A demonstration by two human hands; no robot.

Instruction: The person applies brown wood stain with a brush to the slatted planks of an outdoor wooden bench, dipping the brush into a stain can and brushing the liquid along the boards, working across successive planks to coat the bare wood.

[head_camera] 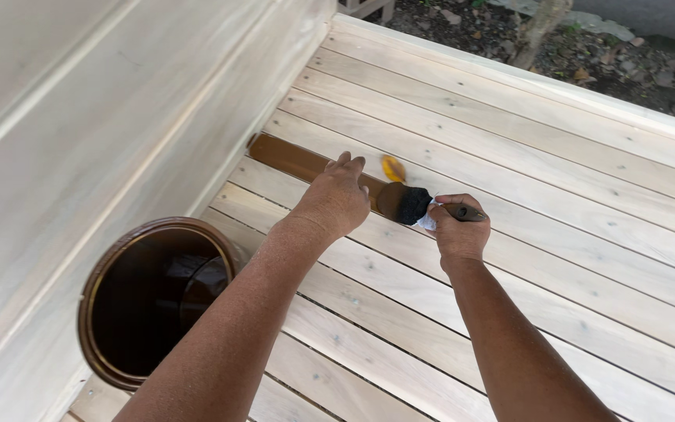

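The right hand is clamped around the handle of a paintbrush, whose dark bristles press on a pale slat of the slatted wooden seat. The step in hand looks like staining: a brown stained strip runs away from the bristles, beyond the left hand. That hand rests palm down on the slats just beside the brush, fingers loosely together, gripping nothing. Carrying the stroke on would call for steady pressure along the slat, and the left hand sits close to wet stain. A small yellow object lies just past the brush. Behind the left forearm stands an open stain can, against the backrest.
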